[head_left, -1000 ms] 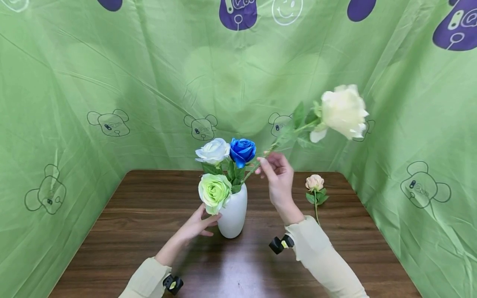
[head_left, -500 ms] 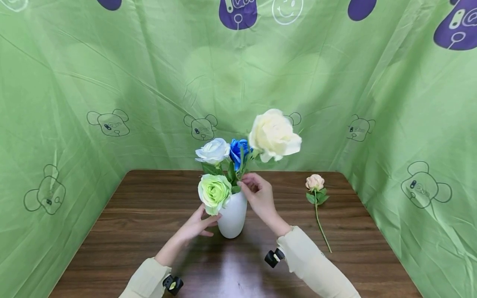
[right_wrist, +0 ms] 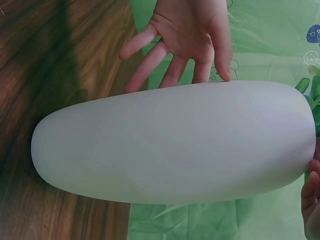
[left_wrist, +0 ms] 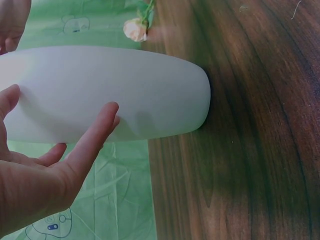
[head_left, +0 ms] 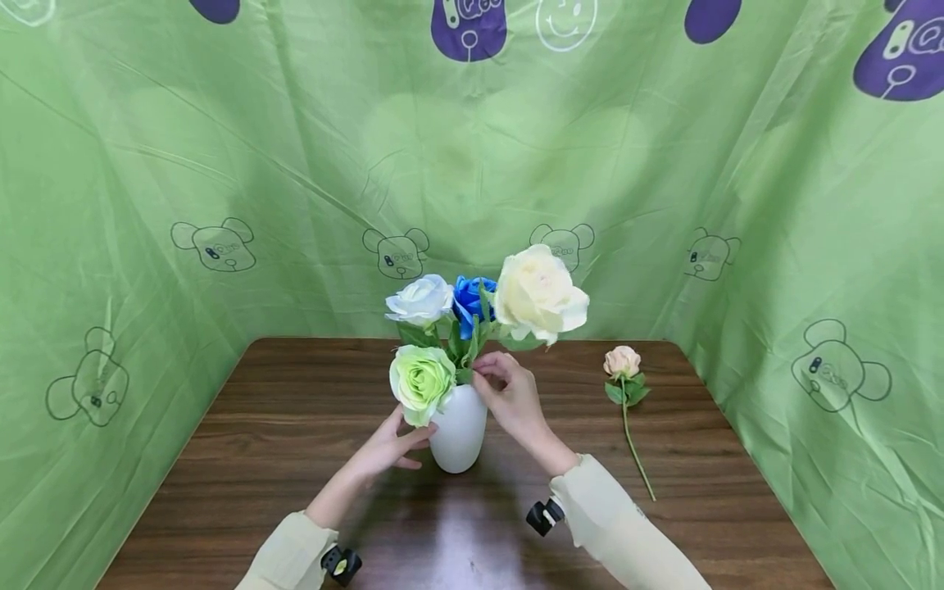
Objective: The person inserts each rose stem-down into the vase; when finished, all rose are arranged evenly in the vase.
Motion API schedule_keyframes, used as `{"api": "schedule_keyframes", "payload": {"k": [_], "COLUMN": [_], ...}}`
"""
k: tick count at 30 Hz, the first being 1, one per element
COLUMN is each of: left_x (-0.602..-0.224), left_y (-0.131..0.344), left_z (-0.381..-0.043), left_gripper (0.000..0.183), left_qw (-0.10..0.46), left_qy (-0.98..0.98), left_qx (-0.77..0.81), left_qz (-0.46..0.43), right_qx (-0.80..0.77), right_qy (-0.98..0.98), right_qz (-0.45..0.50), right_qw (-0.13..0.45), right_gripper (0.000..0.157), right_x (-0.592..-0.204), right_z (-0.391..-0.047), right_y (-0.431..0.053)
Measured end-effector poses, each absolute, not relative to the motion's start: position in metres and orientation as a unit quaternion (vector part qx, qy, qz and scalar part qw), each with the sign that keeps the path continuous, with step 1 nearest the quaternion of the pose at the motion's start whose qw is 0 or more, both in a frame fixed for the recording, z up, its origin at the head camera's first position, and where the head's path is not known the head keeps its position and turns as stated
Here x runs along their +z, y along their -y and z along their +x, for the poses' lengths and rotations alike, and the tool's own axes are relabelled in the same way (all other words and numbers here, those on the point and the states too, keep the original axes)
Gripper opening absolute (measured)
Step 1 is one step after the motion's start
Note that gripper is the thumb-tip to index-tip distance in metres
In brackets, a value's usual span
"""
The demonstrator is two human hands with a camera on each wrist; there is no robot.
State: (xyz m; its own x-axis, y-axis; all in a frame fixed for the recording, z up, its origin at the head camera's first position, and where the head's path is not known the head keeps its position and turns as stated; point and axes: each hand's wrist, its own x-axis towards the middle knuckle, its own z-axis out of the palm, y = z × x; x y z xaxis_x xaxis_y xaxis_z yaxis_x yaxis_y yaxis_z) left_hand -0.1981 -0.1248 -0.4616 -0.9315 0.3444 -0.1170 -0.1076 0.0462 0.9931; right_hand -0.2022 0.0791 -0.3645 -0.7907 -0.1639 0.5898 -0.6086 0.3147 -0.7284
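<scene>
Cream rose (head_left: 542,295) leans out rightward above the vase (head_left: 459,438). Right hand (head_left: 512,397) seems to pinch it low, at the vase's mouth. Left hand (head_left: 389,444) spread wide, vase's left side. My judgement: feed straight down, brace against tipping.

Pale glare streaks the table (head_left: 460,533); wrist views look dimmer.

Got a dark brown table (head_left: 295,410) with side-to-side wood grain and a pale glare (head_left: 472,533) at front middle. Carries a white vase (head_left: 459,430), standing upright around center, plus a pale pink rose (head_left: 624,390) lying off to the right with bloom toward the far edge, stem toward the near side.
</scene>
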Motion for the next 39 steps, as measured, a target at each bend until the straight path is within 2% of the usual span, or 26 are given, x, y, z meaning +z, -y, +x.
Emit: {"api": "schedule_keyframes", "payload": {"k": [7, 10, 20, 26, 30, 36, 39], "left_x": [-0.460, -0.455, -0.430, -0.442, -0.456, -0.460, -0.460], "left_y": [0.125, 0.125, 0.121, 0.123, 0.125, 0.125, 0.125], "left_z": [-0.197, -0.195, -0.184, -0.191, -0.197, -0.198, -0.196], "left_gripper": [0.066, 0.066, 0.061, 0.063, 0.065, 0.064, 0.062], "left_qw": [0.176, 0.178, 0.177, 0.176, 0.173, 0.174, 0.173], "left_qy": [-0.701, -0.701, -0.705, -0.704, -0.705, -0.698, -0.699], "left_qx": [0.687, 0.686, 0.682, 0.684, 0.684, 0.690, 0.689], "left_qz": [0.079, 0.078, 0.081, 0.078, 0.080, 0.083, 0.082], "right_qx": [0.574, 0.608, 0.615, 0.616, 0.597, 0.544, 0.532], "right_qy": [0.757, 0.732, 0.668, 0.672, 0.687, 0.719, 0.730], "right_qz": [0.237, 0.233, 0.336, 0.326, 0.310, 0.285, 0.279], "right_qw": [0.203, 0.200, 0.250, 0.250, 0.274, 0.326, 0.326], "right_gripper": [0.018, 0.017, 0.018, 0.017, 0.018, 0.018, 0.019], "right_x": [-0.364, -0.363, -0.352, -0.348, -0.348, -0.370, -0.381], "right_z": [-0.199, -0.199, -0.202, -0.201, -0.201, -0.218, -0.226], "right_y": [-0.079, -0.078, -0.077, -0.077, -0.076, -0.078, -0.080]}}
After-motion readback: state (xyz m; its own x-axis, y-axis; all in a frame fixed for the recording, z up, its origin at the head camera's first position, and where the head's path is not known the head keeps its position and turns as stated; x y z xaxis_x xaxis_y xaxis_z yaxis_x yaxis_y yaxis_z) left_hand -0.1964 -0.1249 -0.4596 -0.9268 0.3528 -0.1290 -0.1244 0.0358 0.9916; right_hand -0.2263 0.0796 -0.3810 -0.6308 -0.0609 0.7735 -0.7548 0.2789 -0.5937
